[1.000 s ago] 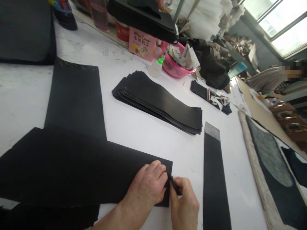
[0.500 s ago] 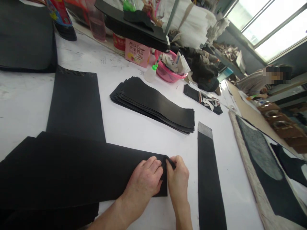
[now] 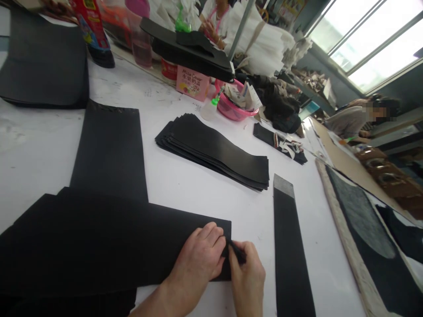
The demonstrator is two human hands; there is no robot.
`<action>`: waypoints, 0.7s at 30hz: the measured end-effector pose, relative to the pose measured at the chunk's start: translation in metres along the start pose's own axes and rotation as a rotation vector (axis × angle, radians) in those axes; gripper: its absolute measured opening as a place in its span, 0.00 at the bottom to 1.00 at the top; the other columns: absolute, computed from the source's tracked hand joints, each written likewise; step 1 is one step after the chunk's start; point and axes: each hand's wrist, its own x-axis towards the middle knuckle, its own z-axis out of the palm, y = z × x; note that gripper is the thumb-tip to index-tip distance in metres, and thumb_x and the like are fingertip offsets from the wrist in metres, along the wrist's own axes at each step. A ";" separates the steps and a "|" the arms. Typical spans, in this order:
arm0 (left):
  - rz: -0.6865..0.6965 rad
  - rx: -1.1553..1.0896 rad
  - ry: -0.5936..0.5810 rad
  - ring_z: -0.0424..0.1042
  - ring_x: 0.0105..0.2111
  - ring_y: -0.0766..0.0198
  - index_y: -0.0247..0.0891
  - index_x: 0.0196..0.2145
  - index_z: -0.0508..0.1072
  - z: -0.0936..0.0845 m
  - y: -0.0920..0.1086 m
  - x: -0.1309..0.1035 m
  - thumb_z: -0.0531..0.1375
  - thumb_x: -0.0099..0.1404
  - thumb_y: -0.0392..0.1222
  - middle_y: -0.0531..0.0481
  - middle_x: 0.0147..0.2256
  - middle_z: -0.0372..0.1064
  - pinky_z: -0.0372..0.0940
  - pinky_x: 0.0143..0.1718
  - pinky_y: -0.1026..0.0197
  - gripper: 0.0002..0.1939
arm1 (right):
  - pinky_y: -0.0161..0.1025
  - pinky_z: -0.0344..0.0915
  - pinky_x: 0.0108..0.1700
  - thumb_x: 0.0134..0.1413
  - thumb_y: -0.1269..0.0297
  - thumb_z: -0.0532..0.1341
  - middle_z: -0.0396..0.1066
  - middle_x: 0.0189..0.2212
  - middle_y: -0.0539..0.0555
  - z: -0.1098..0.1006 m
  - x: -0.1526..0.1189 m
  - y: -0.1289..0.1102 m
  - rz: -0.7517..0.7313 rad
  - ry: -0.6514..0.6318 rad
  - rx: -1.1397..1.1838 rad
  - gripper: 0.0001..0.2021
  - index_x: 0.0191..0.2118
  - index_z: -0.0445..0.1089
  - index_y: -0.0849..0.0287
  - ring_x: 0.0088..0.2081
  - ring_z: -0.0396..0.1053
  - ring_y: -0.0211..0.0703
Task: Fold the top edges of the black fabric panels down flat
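A large black sheet (image 3: pixel 109 246) lies across the lower left of the white table, its narrower end to the right. My left hand (image 3: pixel 203 253) rests on that end with its fingers curled and pressed together; whatever is under the fingertips is hidden. Beside it, at the sheet's right edge, my right hand (image 3: pixel 247 268) pinches a small dark strip (image 3: pixel 238 252) between thumb and fingers. Another black piece (image 3: pixel 110 149) extends upward from beneath the large sheet. To the right of my hands lies a long black strip (image 3: pixel 291 246) with a grey end.
Behind my hands is a stack of black pieces (image 3: pixel 214 149). Farther back stand a pink basin (image 3: pixel 233 110), a small bottle (image 3: pixel 208 109), a pink box (image 3: pixel 192 82) and a red bottle (image 3: pixel 90 31). A person (image 3: pixel 353 118) is at the far right; another is partly visible at the top.
My right hand has moved down along the sheet's right edge, still pinching the dark strip. My left hand has shifted slightly downward. The view has tilted up a little.
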 end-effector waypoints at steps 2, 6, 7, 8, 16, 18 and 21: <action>0.002 0.005 0.021 0.68 0.51 0.54 0.37 0.44 0.72 0.001 0.000 0.000 0.66 0.55 0.33 0.49 0.46 0.72 0.67 0.49 0.53 0.17 | 0.38 0.64 0.33 0.58 0.59 0.57 0.69 0.29 0.52 0.006 0.008 -0.003 -0.015 0.016 -0.027 0.09 0.31 0.68 0.56 0.30 0.68 0.44; 0.004 0.012 0.048 0.69 0.50 0.53 0.37 0.43 0.73 0.003 -0.001 0.001 0.65 0.55 0.32 0.49 0.45 0.73 0.68 0.48 0.52 0.16 | 0.40 0.64 0.35 0.57 0.61 0.57 0.69 0.30 0.53 0.012 0.033 -0.010 -0.050 0.025 -0.047 0.07 0.31 0.68 0.57 0.32 0.68 0.45; 0.004 0.011 0.049 0.69 0.50 0.53 0.37 0.42 0.73 0.003 -0.002 0.001 0.65 0.55 0.32 0.49 0.45 0.73 0.68 0.48 0.52 0.15 | 0.41 0.64 0.36 0.57 0.61 0.57 0.69 0.30 0.53 0.013 0.039 -0.011 -0.049 0.023 -0.044 0.07 0.31 0.68 0.57 0.32 0.68 0.45; 0.005 0.009 0.046 0.69 0.50 0.53 0.37 0.41 0.73 0.003 -0.002 0.001 0.65 0.55 0.32 0.48 0.45 0.73 0.68 0.48 0.52 0.15 | 0.41 0.64 0.37 0.56 0.61 0.58 0.70 0.30 0.53 0.012 0.045 -0.013 -0.049 0.025 -0.037 0.07 0.31 0.68 0.57 0.33 0.68 0.45; -0.003 -0.022 0.003 0.67 0.52 0.54 0.39 0.44 0.72 -0.001 0.000 0.001 0.64 0.56 0.32 0.49 0.46 0.71 0.67 0.49 0.53 0.17 | 0.37 0.66 0.31 0.57 0.55 0.59 0.73 0.31 0.52 -0.013 0.032 -0.013 0.007 0.011 0.069 0.10 0.35 0.70 0.56 0.31 0.70 0.43; -0.003 -0.030 0.004 0.67 0.51 0.54 0.38 0.44 0.72 0.000 -0.001 0.001 0.64 0.56 0.32 0.49 0.46 0.72 0.67 0.48 0.54 0.16 | 0.36 0.65 0.31 0.59 0.56 0.58 0.72 0.31 0.51 -0.014 0.016 -0.006 -0.023 -0.034 0.039 0.10 0.35 0.71 0.56 0.31 0.70 0.42; 0.005 -0.030 0.001 0.67 0.51 0.54 0.38 0.44 0.72 0.002 -0.002 0.000 0.63 0.56 0.32 0.48 0.46 0.72 0.66 0.48 0.54 0.16 | 0.36 0.64 0.31 0.61 0.58 0.56 0.71 0.30 0.51 -0.007 0.003 0.002 -0.055 -0.033 -0.017 0.10 0.34 0.70 0.56 0.30 0.69 0.42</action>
